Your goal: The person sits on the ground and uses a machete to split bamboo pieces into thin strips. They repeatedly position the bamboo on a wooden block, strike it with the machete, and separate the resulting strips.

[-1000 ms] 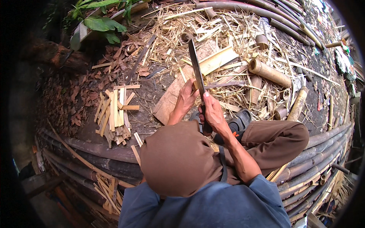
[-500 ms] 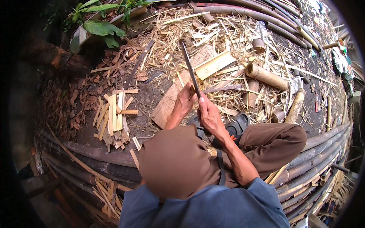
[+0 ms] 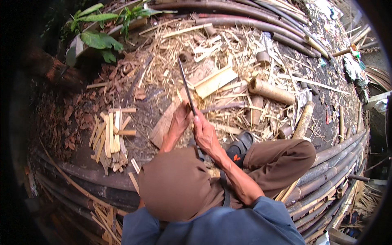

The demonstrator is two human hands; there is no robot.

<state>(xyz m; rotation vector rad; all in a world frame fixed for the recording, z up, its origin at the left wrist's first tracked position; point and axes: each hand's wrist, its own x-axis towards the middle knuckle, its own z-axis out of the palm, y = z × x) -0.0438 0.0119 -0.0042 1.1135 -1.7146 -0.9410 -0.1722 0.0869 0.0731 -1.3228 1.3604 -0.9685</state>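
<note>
My right hand (image 3: 204, 131) is wrapped round the handle end of a long dark machete (image 3: 185, 83). Its blade slants up and away to the left. Close against the blade's near part, my left hand (image 3: 179, 121) is closed on a thin pale bamboo strip (image 3: 179, 96), whose end pokes out past the fingers. Most of that strip is hidden by the hand. Beneath both hands lies a wooden plank (image 3: 160, 130) on the ground, with a wide split bamboo piece (image 3: 215, 83) beyond the blade.
Cut bamboo slats (image 3: 110, 134) lie stacked at the left. Thick bamboo tubes (image 3: 272, 91) and shavings (image 3: 232, 43) cover the ground ahead and right. Long dark poles (image 3: 253, 22) run along the far side, more poles (image 3: 330, 163) beside me. A leafy plant (image 3: 100, 41) stands far left.
The whole view has shifted, so everything sits lower and further left. Both hands keep nearly the same place over the plank, with the machete still in the right one.
</note>
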